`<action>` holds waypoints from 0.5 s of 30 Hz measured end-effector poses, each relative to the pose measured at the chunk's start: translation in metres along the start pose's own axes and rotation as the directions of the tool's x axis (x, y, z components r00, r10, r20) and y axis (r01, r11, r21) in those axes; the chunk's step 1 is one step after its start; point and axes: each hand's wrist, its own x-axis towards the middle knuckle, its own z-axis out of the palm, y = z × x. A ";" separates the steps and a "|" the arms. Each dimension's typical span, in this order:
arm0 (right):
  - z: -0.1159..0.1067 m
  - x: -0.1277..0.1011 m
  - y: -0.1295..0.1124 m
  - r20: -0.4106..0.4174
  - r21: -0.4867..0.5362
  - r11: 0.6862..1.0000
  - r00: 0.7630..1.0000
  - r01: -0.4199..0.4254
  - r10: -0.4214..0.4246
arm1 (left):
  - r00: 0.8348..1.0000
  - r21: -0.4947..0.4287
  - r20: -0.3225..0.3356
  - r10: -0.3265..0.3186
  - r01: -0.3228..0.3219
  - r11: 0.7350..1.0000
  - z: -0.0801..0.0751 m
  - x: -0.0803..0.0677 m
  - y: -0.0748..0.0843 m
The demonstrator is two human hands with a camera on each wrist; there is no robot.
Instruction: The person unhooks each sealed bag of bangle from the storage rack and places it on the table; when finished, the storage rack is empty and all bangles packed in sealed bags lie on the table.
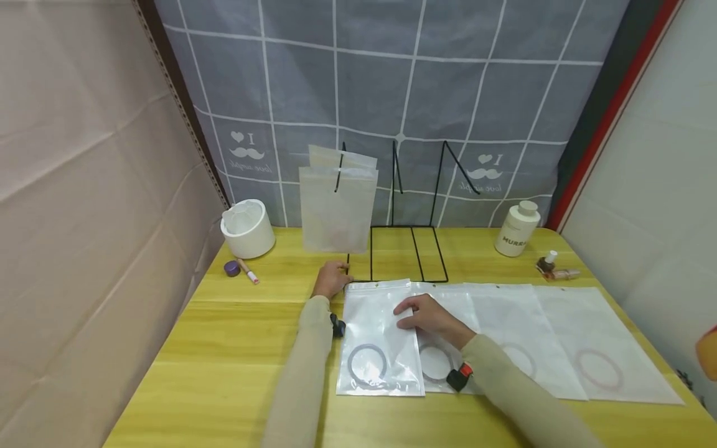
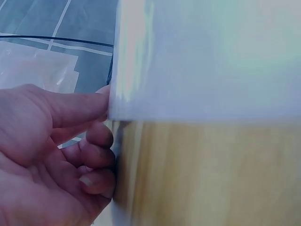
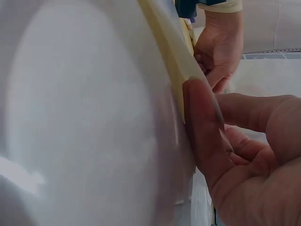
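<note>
Four flat bags [image 1: 381,336] lie in a row on the table [image 1: 235,348], each with one ring [image 1: 366,363] inside, and two more bags [image 1: 338,208] stand upright in the one wire rack [image 1: 409,255]. There are also one white cup [image 1: 247,228], one white bottle [image 1: 518,229], one small brown bottle [image 1: 548,262], one purple cap [image 1: 232,268] and one pen [image 1: 248,271]. Two hands [image 1: 330,279] are in view.

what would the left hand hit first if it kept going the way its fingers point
Probably the black wire rack: the left hand sits at the leftmost zip bag's top corner, fingers toward the rack base, though depth is unclear.
</note>
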 end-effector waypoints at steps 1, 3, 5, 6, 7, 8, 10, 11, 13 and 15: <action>0.002 0.002 0.000 -0.005 -0.019 1.000 1.000 0.006 -0.006 | 1.000 -0.003 0.002 -0.003 0.003 1.000 0.000 0.000 0.000; 0.006 0.003 -0.002 -0.016 -0.057 0.998 1.000 0.020 -0.021 | 1.000 0.014 -0.003 0.002 -0.002 1.000 0.000 0.001 0.001; 0.009 0.005 -0.006 -0.029 -0.101 0.995 0.999 0.020 -0.023 | 1.000 0.022 -0.003 -0.002 0.002 1.000 0.000 0.003 0.000; 0.010 0.005 -0.008 -0.036 -0.123 0.992 0.999 0.021 -0.025 | 1.000 0.021 -0.003 -0.005 0.005 1.000 -0.001 0.003 0.000; 0.011 0.004 -0.011 -0.042 -0.148 0.989 0.999 0.016 -0.023 | 1.000 0.024 -0.004 -0.005 0.005 1.000 0.000 0.003 0.000; 0.012 0.003 -0.014 -0.047 -0.173 0.985 0.999 0.011 -0.020 | 1.000 0.022 -0.004 -0.006 0.006 1.000 0.000 0.003 0.000; 0.012 0.002 -0.020 -0.058 -0.225 0.974 0.998 -0.001 -0.013 | 1.000 0.000 0.000 -0.017 0.017 1.000 0.000 0.002 -0.001; 0.012 0.001 -0.022 -0.062 -0.249 0.968 0.998 -0.010 -0.006 | 1.000 -0.005 0.002 -0.017 0.017 1.000 0.000 0.002 -0.001; 0.011 -0.001 -0.025 -0.057 -0.280 0.960 0.998 -0.023 0.007 | 1.000 -0.018 0.007 -0.022 0.022 1.000 0.000 0.002 -0.001; 0.009 -0.003 -0.026 -0.034 -0.289 0.957 0.999 -0.024 0.015 | 1.000 -0.024 0.009 -0.026 0.026 0.999 0.000 0.001 -0.002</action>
